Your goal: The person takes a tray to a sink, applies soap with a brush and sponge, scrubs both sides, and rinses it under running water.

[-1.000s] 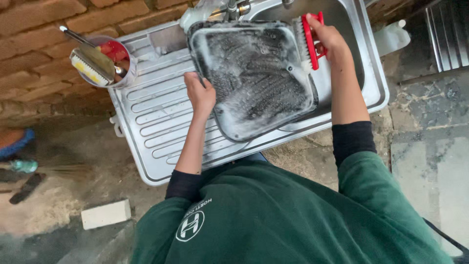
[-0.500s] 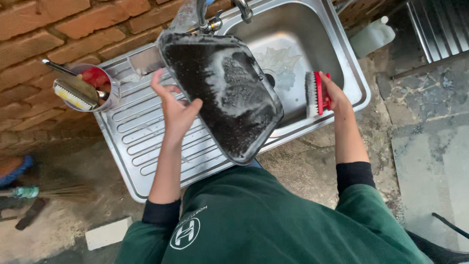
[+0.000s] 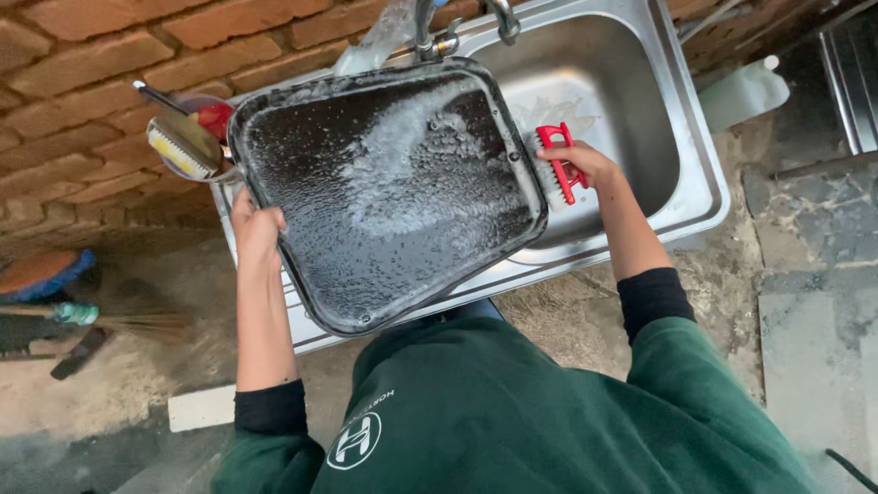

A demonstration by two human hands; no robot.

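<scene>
Over the sink [image 3: 695, 155], left hand [image 3: 254, 229] grips the flat-held tray [image 3: 384, 192], long axis slanting left-right; right hand [image 3: 585, 165] clasps brush [image 3: 556, 166].

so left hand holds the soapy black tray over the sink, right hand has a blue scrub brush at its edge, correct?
Not quite: the scrub brush in the right hand has a red handle, not blue, as the head view shows. The rest holds: the left hand grips the soapy black tray over the sink.
</scene>
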